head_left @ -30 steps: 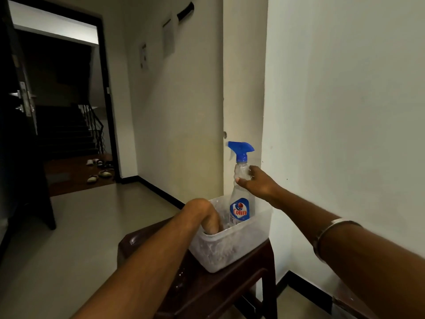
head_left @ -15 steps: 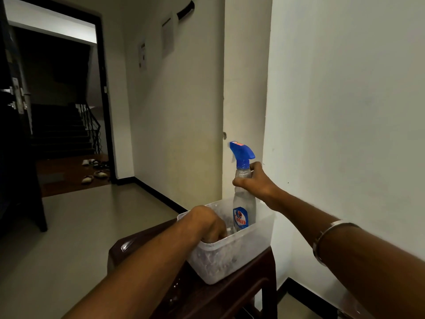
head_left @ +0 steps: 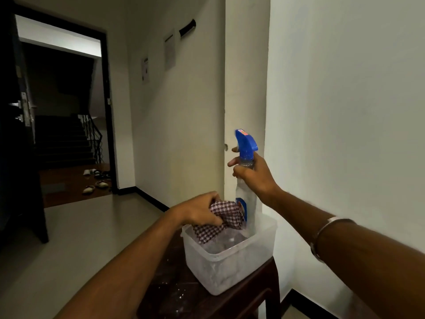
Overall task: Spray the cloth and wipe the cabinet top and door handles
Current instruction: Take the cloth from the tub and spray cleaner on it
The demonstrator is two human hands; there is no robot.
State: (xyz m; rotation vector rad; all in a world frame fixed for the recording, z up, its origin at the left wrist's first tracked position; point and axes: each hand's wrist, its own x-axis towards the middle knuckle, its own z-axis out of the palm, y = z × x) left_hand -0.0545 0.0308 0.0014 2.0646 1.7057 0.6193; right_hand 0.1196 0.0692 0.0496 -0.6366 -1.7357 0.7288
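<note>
My left hand (head_left: 199,211) grips a red-and-white checked cloth (head_left: 226,218), bunched and lifted just above the rim of a translucent plastic tub (head_left: 230,270). My right hand (head_left: 254,174) is closed around the neck of a clear spray bottle (head_left: 247,203) with a blue trigger head. The bottle is raised, and only its base sits inside the tub. Cloth and bottle touch side by side. The tub rests on a dark wooden stool (head_left: 184,293).
A white wall (head_left: 345,111) runs close on the right, with a wall corner straight ahead. To the left lies pale open floor (head_left: 80,238) leading to a dark doorway (head_left: 62,111), stairs and several sandals (head_left: 96,178). A dark open door (head_left: 16,134) stands at far left.
My left hand has come up out of the tub with the checked cloth. My right hand has lifted the spray bottle higher and its grip has moved up under the trigger.
</note>
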